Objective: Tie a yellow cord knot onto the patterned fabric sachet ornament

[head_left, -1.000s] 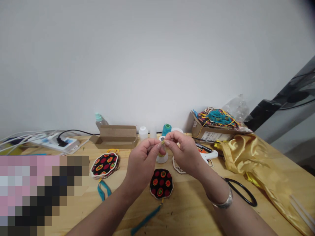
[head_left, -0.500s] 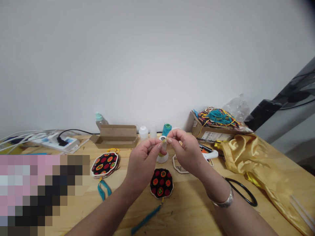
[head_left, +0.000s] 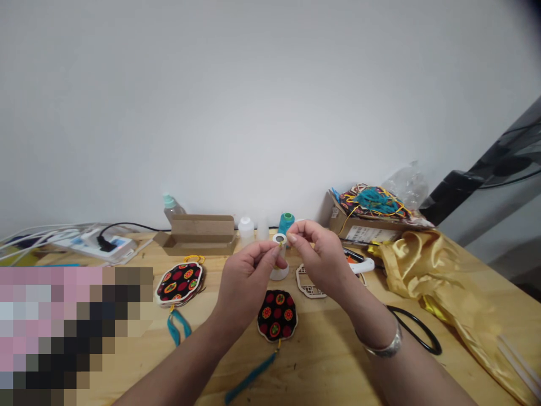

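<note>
My left hand pinches a thin yellow thread between thumb and forefinger, and only a short bit of it shows. Close by on the right, the thumb and forefinger of my right hand are pinched together; whatever they hold is too small to make out. Behind the fingertips stands a white cone spool, partly covered by my left hand. Below both hands lies a scalloped ornament in black fabric with red and orange flowers, with a teal tassel on a yellow cord.
A similar ornament stack lies left. Openwork wooden frame and a white-handled tool sit right. Behind stand an open cardboard box, a white bottle and teal thread. Gold satin cloth covers the right side.
My fingertips have drawn slightly apart, and less of the yellow thread shows between them. The ornaments and other things on the table stay where they were.
</note>
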Demonstrator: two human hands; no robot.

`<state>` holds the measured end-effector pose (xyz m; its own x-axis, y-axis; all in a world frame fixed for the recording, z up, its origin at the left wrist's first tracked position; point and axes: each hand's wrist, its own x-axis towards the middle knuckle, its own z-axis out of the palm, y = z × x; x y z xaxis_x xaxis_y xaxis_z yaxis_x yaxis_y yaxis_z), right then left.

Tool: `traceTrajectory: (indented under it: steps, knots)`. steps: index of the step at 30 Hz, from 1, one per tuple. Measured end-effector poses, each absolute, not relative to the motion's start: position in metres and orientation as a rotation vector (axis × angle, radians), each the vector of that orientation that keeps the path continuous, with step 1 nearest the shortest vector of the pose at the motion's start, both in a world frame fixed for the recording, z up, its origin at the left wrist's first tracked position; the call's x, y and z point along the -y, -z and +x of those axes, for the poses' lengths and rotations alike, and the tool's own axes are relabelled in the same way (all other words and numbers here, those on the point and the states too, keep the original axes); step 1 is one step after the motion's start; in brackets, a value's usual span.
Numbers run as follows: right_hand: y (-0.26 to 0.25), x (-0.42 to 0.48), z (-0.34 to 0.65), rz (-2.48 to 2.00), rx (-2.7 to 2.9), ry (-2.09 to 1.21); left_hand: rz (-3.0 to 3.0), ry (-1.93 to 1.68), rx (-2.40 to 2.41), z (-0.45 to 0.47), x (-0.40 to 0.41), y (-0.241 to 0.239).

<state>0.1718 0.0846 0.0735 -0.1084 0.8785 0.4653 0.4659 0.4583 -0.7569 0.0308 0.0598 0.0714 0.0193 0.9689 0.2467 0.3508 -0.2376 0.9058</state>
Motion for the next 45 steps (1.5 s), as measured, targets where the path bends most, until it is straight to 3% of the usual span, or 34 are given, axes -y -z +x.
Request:
traceTrajectory:
  steps: [11,25,34,45]
  knots:
    - [-0.0799,-0.0864,0.1724,-1.083,1.694,-0.897,1.675,-1.241,-1.328,0.0300,-0.0602,-0.0697]
    - [-0.0777,-0.0879,0.1722,-1.133,1.674,-0.724,1.637,-1.211,-1.328,0.0311,-0.0577,-0.0728]
    - [-0.0799,-0.0855,0.1709,-1.068,1.625,-0.972,1.625,-1.207,-1.328,0.0304,-0.0584,-0.0715]
    - [-0.0769,-0.0855,0.1683,-1.078,1.522,-0.908,1.641,-1.206,-1.305,0.0327,-0.0589,-0.0726]
